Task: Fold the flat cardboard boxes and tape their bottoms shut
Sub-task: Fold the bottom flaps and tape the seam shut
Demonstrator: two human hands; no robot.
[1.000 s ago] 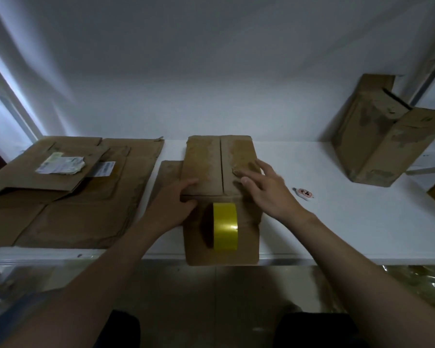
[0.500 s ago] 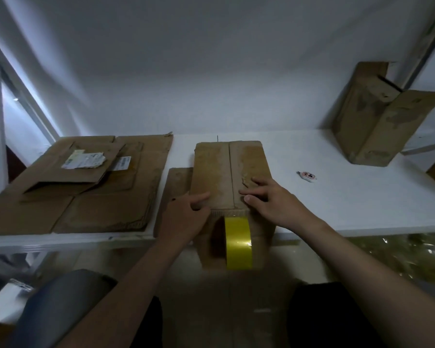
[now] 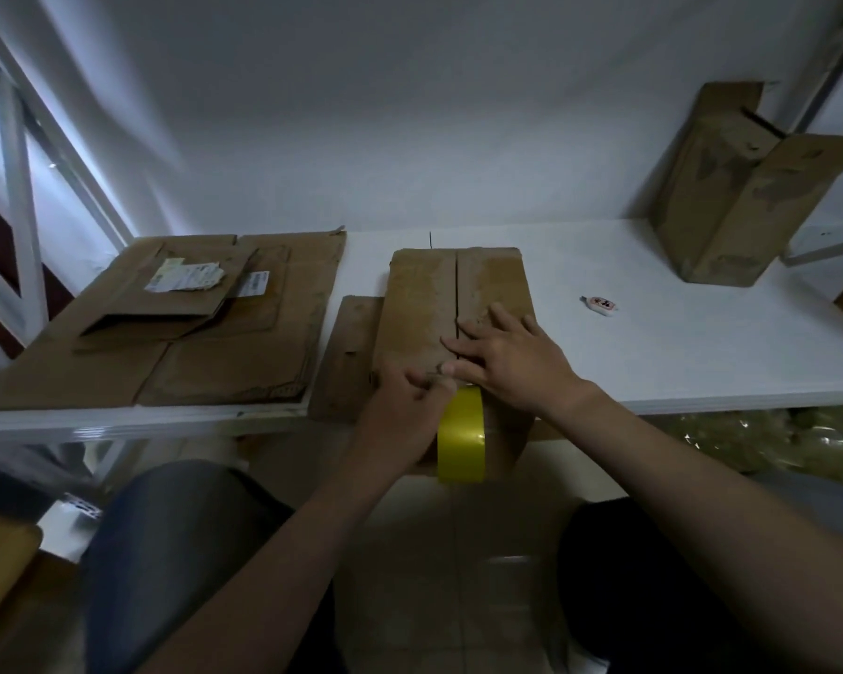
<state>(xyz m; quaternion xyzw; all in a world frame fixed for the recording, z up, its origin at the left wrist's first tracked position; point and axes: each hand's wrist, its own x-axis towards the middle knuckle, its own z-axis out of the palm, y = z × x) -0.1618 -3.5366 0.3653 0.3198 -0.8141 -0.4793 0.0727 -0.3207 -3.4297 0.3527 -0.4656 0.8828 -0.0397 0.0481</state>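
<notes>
The box under your hands is dull brown, mottled with paler patches, and its tape is glossy bright yellow. Your table is white. The flat cardboard sheets are plain brown with white printed labels. The small object is white marked red, and the far box is brown with dark blotches.

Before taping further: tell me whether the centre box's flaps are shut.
Shut: both flaps lie flat, meeting at a narrow seam; right hand presses them.
</notes>
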